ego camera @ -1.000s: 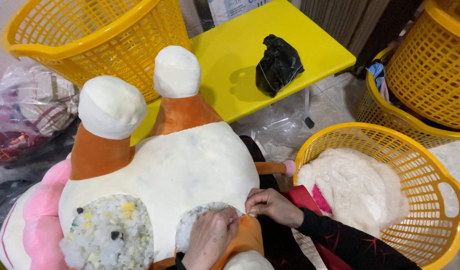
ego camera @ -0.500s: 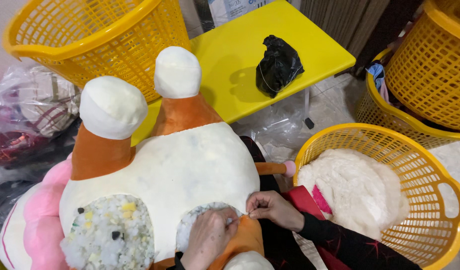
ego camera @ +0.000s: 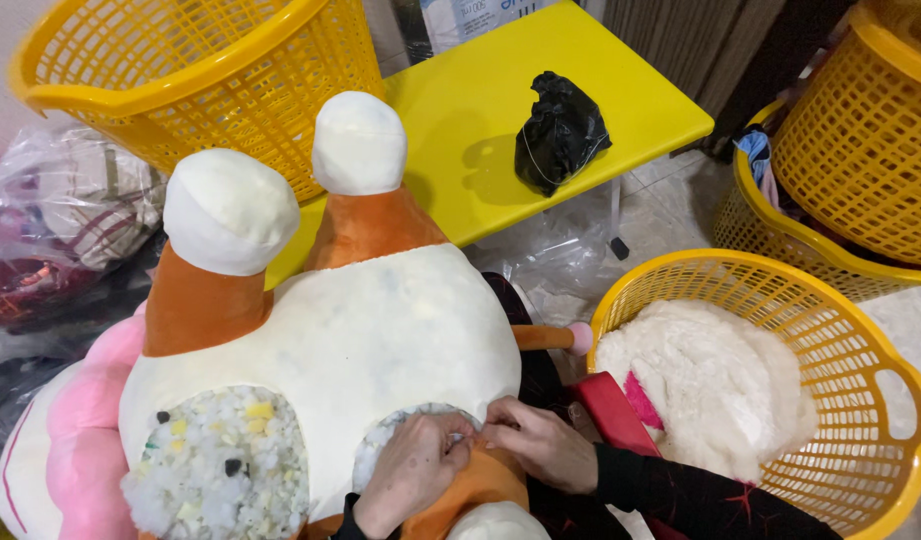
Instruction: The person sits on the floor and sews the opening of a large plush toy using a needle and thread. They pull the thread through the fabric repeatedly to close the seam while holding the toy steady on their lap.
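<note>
A big plush toy (ego camera: pixel 370 340) lies on my lap, cream-bodied with orange legs and white paws pointing away from me. Two openings in its near side show shredded foam stuffing (ego camera: pixel 225 470). My left hand (ego camera: pixel 410 470) presses on the smaller opening at the toy's lower edge, fingers curled over the orange fabric. My right hand (ego camera: pixel 535 445) meets it from the right, fingertips pinching the seam at the same spot. I cannot make out whether a needle or thread sits between the fingers.
A yellow basket (ego camera: pixel 860 330) at my right holds white fluffy fabric. More yellow baskets stand at back left (ego camera: pixel 180 70) and far right (ego camera: pixel 870 130). A yellow table (ego camera: pixel 500 100) carries a black bag (ego camera: pixel 560 130). Plastic bags (ego camera: pixel 50 240) and a pink plush (ego camera: pixel 70 460) lie at left.
Both hands stay at the seam; my right hand's fingers have shifted slightly closer to the left hand. The toy has not moved.
</note>
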